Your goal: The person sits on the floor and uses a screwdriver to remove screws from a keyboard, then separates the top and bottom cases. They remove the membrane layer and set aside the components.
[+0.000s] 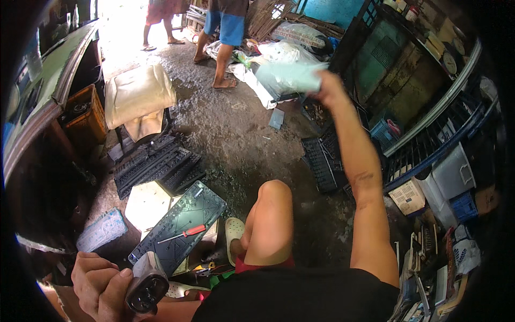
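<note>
My left hand (102,284) is at the lower left, fingers curled around a silver-grey device with a black end (147,287); its exact kind I cannot make out. Stretched far out to the upper right, my right hand (328,90) grips a pale blue-green flat sheet (292,78), smeared by motion, above the white sacks (287,53). Close to my left hand lies a dark flat panel (179,222), tilted and wet-looking. A screwdriver with a red handle (194,230) rests on it.
Several black keyboards (155,166) are piled left of my knee, with more keyboards (324,158) at the right. A cushioned chair (139,96) and orange crate (86,115) stand left. Two people stand at the back. A blue-white block (102,229) lies left; a rack (434,139) lines the right.
</note>
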`<action>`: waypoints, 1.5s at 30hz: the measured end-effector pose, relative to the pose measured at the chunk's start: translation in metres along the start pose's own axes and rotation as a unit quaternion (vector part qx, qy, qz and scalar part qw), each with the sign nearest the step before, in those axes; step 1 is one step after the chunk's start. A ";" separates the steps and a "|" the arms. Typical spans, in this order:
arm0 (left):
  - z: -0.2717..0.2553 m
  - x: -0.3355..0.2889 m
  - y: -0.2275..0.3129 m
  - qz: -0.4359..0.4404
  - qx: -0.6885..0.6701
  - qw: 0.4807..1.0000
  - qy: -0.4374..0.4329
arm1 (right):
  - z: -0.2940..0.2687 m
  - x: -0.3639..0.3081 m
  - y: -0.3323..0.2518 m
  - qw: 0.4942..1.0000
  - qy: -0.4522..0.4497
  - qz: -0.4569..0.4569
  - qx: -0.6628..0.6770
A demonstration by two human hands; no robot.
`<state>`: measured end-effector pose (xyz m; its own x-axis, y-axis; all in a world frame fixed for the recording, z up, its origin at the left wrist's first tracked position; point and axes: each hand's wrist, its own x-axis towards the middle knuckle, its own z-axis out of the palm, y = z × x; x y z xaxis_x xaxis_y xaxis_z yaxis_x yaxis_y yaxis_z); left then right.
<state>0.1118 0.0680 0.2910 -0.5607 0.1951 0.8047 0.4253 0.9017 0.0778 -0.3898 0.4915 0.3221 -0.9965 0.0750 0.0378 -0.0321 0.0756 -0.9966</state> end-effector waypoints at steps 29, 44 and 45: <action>0.015 0.037 0.042 -0.005 -0.137 0.990 0.014 | 0.161 -0.174 0.228 0.763 -0.471 -0.152 -0.414; 0.009 0.042 0.044 0.001 -0.201 0.978 0.048 | 0.170 -0.189 0.225 0.776 -0.457 -0.137 -0.412; 0.009 0.041 0.044 -0.002 -0.201 0.978 0.049 | 0.170 -0.189 0.224 0.777 -0.456 -0.140 -0.411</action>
<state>0.1012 0.1196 0.3223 -0.5007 0.1370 0.8547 0.6799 0.6734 0.2904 -0.2216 0.3250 0.0791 -0.6120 -0.7662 -0.1961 -0.5714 0.5997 -0.5602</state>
